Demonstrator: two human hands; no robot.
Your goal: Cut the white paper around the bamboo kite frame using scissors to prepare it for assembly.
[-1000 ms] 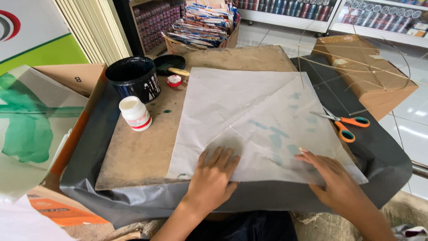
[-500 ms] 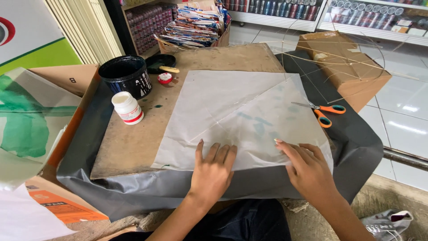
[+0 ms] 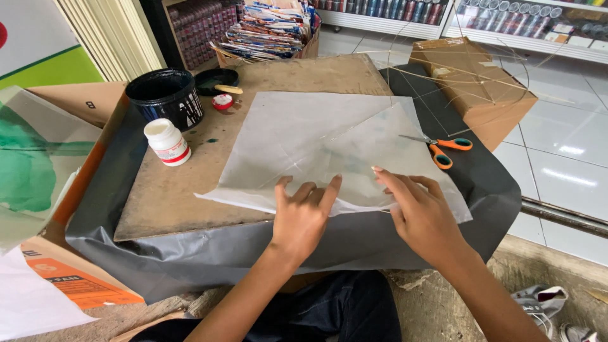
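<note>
Translucent white paper sheet (image 3: 316,142) lies spread on the brown board (image 3: 171,196), and your left hand (image 3: 303,218) presses flat on its near edge with fingers spread. Your right hand (image 3: 421,212) rests just beside it, fingers open on the same edge, with orange-handled scissors (image 3: 443,150) lying near beyond it.

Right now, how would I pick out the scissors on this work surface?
Start at the brown board lying on grey sheeting, with the large white paper sheet spread over it. Follow the paper to its far right edge, beyond the right hand. The scissors lie there, closed, the only thing with bright orange handles.
</note>
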